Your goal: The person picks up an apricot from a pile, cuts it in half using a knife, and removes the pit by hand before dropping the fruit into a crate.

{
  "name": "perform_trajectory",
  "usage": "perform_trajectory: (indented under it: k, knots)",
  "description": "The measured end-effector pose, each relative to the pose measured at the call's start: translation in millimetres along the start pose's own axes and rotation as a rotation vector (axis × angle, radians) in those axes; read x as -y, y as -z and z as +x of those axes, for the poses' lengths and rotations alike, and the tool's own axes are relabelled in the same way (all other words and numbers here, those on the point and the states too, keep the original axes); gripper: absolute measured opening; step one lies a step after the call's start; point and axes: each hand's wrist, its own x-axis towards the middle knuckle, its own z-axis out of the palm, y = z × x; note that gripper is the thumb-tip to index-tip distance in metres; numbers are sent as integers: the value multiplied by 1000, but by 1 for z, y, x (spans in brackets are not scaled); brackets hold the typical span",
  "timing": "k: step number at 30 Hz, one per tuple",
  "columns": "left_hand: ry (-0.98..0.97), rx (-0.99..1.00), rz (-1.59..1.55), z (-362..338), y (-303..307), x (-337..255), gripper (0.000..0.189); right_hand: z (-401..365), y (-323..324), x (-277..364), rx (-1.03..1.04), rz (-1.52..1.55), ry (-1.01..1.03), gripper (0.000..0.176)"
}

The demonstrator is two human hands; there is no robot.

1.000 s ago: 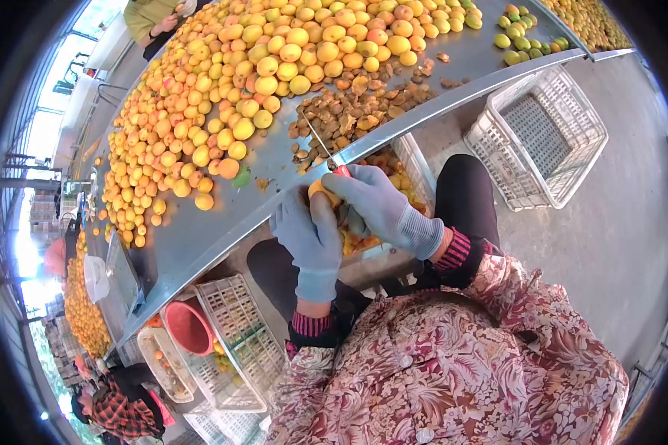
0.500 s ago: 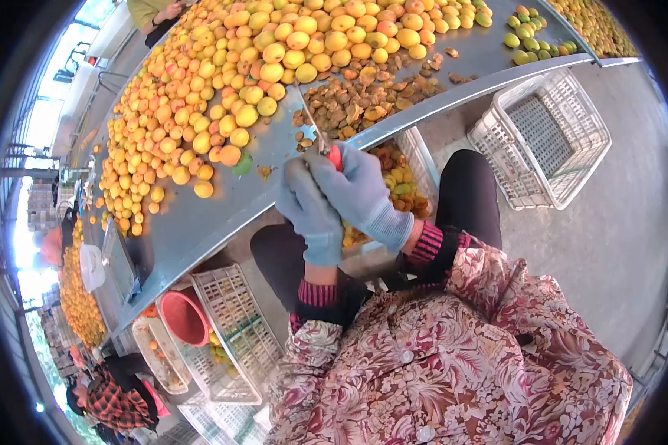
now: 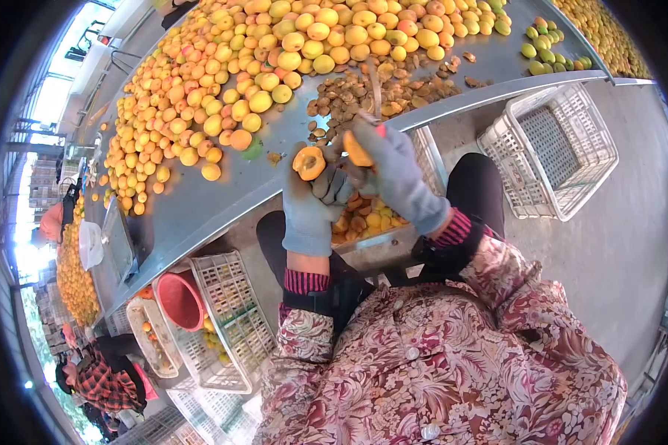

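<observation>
Gloved hands hold apart two pieces of a cut apricot beside the table

The left hand (image 3: 313, 208), in a grey glove, is curled around an apricot half (image 3: 309, 163), its hollowed orange face showing. Just beside it, the right hand (image 3: 407, 178) is closed on a red-handled knife (image 3: 376, 93), blade toward 12 o'clock, and also holds an orange piece (image 3: 358, 149) at its fingers.

Both hands are near the rim of the metal table (image 3: 223, 194), above a crate of cut fruit (image 3: 371, 221). From the hands, a brown heap (image 3: 349, 95) of what look like pits lies at 12 o'clock, partly behind the blade. Whole apricots (image 3: 223, 81) spread at 10 o'clock, a green leaf (image 3: 252, 150) rests at 9, and greenish fruits (image 3: 548, 55) sit at 2. Off the table, a white crate (image 3: 557, 152) stands at 3 o'clock and a red bucket (image 3: 180, 300) at 8.
</observation>
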Motion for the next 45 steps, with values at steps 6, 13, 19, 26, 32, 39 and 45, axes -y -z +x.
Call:
perform_trajectory:
  k: [6,13,19,26,32,39,45]
  knots:
    - [-124,-475,126,-15,-64,10,41,-24,51,2,-81,-778,-27,34]
    - [-277,-372,175,-30,-85,25,50,-21,49,22,-190,-670,-37,27]
    - [-265,-203,70,-24,-64,26,49,-27,-6,39,-79,-336,-72,16]
    - [-170,-47,-16,-19,-36,18,49,-25,-7,41,-20,-124,-41,18]
    - [-163,-378,6,-10,-79,21,50,-14,-10,12,77,-413,44,17]
    - [-449,-396,1126,-19,-79,25,40,-12,-8,51,-72,-74,143,18]
    - [-46,-150,-52,-17,-58,13,33,1,-20,61,4,40,338,31]
